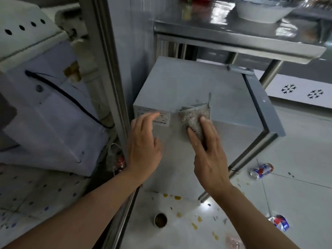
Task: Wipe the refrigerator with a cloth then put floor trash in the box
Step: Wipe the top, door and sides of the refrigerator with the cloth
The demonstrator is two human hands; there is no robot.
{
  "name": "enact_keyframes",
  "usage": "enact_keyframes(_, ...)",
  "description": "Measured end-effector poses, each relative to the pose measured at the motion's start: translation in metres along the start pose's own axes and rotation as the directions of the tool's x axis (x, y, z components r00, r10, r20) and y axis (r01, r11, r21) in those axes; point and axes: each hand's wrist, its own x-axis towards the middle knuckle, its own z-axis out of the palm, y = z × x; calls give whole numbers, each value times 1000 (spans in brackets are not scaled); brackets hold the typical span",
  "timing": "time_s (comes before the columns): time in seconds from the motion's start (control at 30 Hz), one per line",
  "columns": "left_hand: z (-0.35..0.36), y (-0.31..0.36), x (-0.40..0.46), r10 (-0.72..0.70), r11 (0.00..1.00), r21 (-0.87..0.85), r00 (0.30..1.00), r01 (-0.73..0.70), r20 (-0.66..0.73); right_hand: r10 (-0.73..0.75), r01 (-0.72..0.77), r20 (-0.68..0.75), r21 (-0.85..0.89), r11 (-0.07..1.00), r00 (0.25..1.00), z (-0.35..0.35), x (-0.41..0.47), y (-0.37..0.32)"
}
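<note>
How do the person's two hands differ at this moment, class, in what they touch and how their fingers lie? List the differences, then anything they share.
The right hand presses a grey cloth against the refrigerator; the left hand holds nothing. The right hand's fingers lie flat on the cloth; the left hand's fingers reach loosely toward the label on the refrigerator's side. Both are bare and extended at the same face of the refrigerator.

White bowl (264, 12) on steel table (233, 40); white appliance (45, 108) left; floor drain (160, 220) below.
</note>
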Motion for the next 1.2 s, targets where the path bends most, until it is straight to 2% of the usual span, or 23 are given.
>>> enact_keyframes(0.23,27,-50,-5,136,987,-47,958,-152,-251,-289,278,-193,-84,957,938,46,12,21)
enact_keyframes(0.33,39,-75,-3,68,986,-123,945,-113,-319,-407,375,-181,-188,908,895,60,16,26)
enact_keyframes(0.43,49,-94,0,-1,966,-250,960,-72,-278,-478,418,-203,-279,865,854,72,24,25)
enact_keyframes(0.53,57,-106,1,7,938,-337,972,-88,-235,-497,415,-186,-352,839,848,80,28,23)
enact_keyframes(0.63,59,-112,3,20,931,-344,959,-121,-284,-472,387,-162,-378,841,867,83,30,22)
enact_keyframes(0.73,60,-115,5,12,892,-427,952,-148,-305,-477,393,-165,-371,841,863,83,42,12)
enact_keyframes(0.83,62,-118,6,-13,817,-554,955,-161,-297,-493,412,-170,-361,837,853,88,58,-8)
enact_keyframes(0.93,67,-128,3,-100,704,-702,963,-109,-250,-497,405,-195,-371,835,845,103,61,-23)
enact_keyframes(1.03,76,-145,-7,-179,661,-749,961,-41,-211,-543,444,-135,-432,785,829,120,49,-24)
enact_keyframes(1.2,87,-168,-20,-198,717,-697,968,33,-157,-625,607,120,-434,666,771,153,-4,-15)
